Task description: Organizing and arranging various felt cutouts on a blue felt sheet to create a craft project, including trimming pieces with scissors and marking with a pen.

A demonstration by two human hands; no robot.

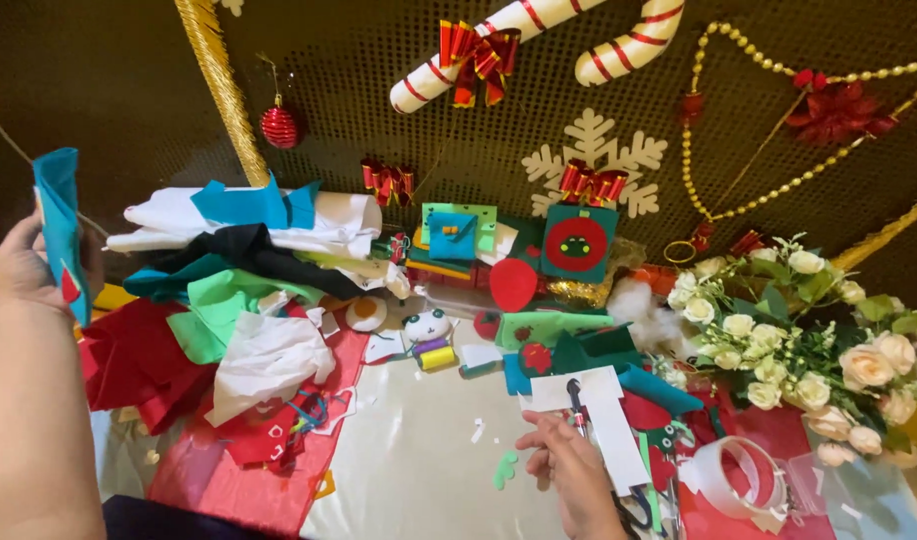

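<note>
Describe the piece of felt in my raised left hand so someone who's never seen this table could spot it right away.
Start at the heap of felt sheets on the left side of the table. Go further left and up to the raised left hand at the picture's edge. It holds a folded blue felt piece upright in the air with a small red bit on it, while every other sheet lies on the table.

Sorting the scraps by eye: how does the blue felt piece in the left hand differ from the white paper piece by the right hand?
The blue felt piece is teal, raised upright in the left hand. The white paper piece is white and lies flat on the table beside the right hand. Both are thin cut sheets.
</note>
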